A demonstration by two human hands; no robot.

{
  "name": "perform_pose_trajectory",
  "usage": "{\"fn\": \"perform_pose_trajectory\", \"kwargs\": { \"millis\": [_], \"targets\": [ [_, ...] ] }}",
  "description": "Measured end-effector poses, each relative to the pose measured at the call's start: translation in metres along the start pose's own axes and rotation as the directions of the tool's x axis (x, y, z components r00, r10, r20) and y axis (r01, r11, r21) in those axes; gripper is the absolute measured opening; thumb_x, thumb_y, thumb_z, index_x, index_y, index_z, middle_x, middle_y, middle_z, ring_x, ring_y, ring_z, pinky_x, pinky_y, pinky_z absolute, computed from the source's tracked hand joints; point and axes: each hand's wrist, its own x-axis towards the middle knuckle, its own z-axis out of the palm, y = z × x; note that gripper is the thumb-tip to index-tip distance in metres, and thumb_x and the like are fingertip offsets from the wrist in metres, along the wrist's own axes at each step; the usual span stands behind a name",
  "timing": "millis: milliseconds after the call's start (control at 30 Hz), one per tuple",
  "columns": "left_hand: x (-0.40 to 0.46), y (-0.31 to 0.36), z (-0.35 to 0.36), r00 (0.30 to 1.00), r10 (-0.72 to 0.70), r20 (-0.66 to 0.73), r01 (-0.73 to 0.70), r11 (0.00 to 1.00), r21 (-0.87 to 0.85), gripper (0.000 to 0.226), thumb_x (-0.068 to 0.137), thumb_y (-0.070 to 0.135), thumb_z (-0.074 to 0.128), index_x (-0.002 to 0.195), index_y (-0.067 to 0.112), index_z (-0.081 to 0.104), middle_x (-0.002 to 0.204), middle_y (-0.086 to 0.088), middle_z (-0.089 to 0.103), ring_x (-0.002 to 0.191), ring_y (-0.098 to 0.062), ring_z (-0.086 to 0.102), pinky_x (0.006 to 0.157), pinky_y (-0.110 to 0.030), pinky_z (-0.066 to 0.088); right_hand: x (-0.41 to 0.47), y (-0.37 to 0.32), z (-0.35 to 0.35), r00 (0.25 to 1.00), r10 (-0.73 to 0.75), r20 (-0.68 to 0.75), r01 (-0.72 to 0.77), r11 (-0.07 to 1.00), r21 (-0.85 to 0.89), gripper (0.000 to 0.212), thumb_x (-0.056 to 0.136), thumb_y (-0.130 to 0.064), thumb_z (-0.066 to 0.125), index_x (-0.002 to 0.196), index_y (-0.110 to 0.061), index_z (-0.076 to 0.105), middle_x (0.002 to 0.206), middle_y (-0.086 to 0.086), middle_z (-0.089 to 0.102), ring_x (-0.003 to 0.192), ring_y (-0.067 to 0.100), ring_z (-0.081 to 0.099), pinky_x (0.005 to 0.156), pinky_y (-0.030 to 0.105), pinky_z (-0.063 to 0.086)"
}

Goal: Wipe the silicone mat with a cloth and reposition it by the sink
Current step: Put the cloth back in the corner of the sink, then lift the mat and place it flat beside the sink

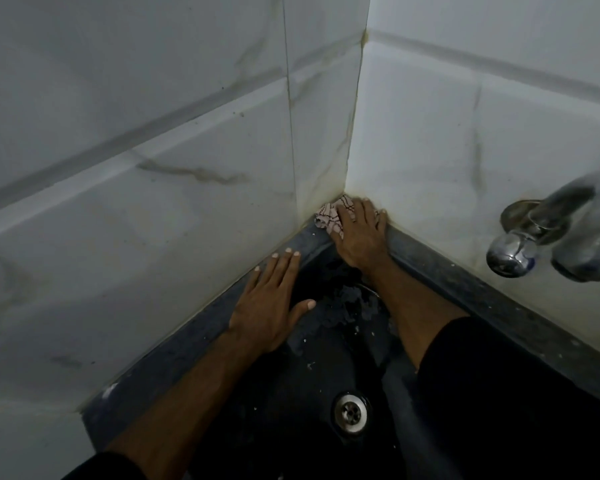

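- My left hand (269, 306) lies flat on the left rim of the dark speckled stone sink (174, 358), fingers straight and close together, thumb spread toward the basin, holding nothing. The fingertips point up along the rim toward the far corner and almost meet the grey-veined white tiled wall (136, 168).
- The silicone mat I cannot pick out anywhere; no mat-shaped edge shows on the rim or in the basin, so I cannot say which way it lies from my fingers.
- A round metal drain (350, 414) sits low in the basin, between my two forearms, with wet patches and pale specks on the dark floor above it.
- The crumpled pale cloth with thin dark check lines (329, 216) is jammed into the far corner where the two walls meet, its bulk lying left of my fingers there.
- My right hand (359, 233) presses on that cloth, fingers spread over it and reaching the right-hand wall; this is the nearer hand to the cloth by far. Whether the fingers curl into the cloth, I cannot tell.
- I judge the corner boxes the cloth in on two sides; the only open run is back along either rim or down into the basin.
- A chrome tap (548, 237) juts from the right wall, well apart from my right hand, blurred.
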Motion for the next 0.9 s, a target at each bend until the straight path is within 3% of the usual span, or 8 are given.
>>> {"fn": "perform_pose_trajectory", "kwargs": {
  "millis": [167,267,333,533,900],
  "targets": [
    [-0.02,0.0,0.0,0.999,-0.025,0.043,0.025,1.0,0.001,0.08,0.092,0.066,0.015,0.152,0.021,-0.014,0.16,0.002,-0.014,0.147,-0.016,-0.011,0.117,-0.035,-0.006,-0.005,0.006,-0.013,0.997,0.02,0.077,-0.027,0.996,0.088,0.077,0.087,-0.07,0.029,0.15,-0.029,0.011,0.16,0.007,0.001,0.146,0.028,-0.005,0.112,0.058,-0.007],
    [-0.038,0.009,-0.001,0.997,-0.034,0.067,0.036,0.999,-0.028,0.08,0.092,0.066,0.015,0.152,0.021,-0.013,0.16,0.003,-0.015,0.147,-0.016,-0.012,0.118,-0.036,-0.004,-0.038,0.011,-0.03,0.997,0.057,0.054,-0.066,0.977,0.203,0.081,0.083,-0.077,0.023,0.149,-0.032,0.01,0.16,0.004,-0.001,0.146,0.026,-0.006,0.114,0.057,-0.007],
    [-0.055,0.021,-0.003,0.996,-0.027,0.088,0.031,0.999,-0.038,0.08,0.093,0.066,0.017,0.153,0.021,-0.012,0.16,0.003,-0.015,0.147,-0.015,-0.013,0.119,-0.037,-0.002,-0.081,0.017,-0.043,0.996,0.087,0.038,-0.093,0.964,0.25,0.081,0.082,-0.079,0.02,0.148,-0.033,0.011,0.16,0.004,0.001,0.146,0.024,-0.005,0.115,0.055,-0.005],
    [-0.112,0.078,-0.004,0.985,0.018,0.171,-0.009,0.999,-0.052,0.08,0.095,0.063,0.023,0.154,0.018,-0.006,0.161,0.001,-0.01,0.148,-0.017,-0.009,0.12,-0.039,0.002,-0.237,0.04,-0.074,0.981,0.154,0.119,-0.173,0.971,0.167,0.077,0.085,-0.073,0.019,0.149,-0.031,0.01,0.161,0.003,-0.002,0.147,0.022,-0.009,0.116,0.052,-0.004],
    [-0.221,0.266,0.025,0.924,0.321,0.21,-0.295,0.944,-0.146,0.081,0.093,0.063,0.028,0.155,0.016,0.003,0.162,-0.002,0.0,0.149,-0.022,0.002,0.118,-0.043,0.009,-0.506,0.107,-0.129,0.894,0.435,0.11,-0.449,0.873,0.19,0.069,0.09,-0.065,0.028,0.149,-0.032,0.014,0.161,0.0,0.002,0.147,0.018,-0.005,0.116,0.047,-0.005]
  ]
}}
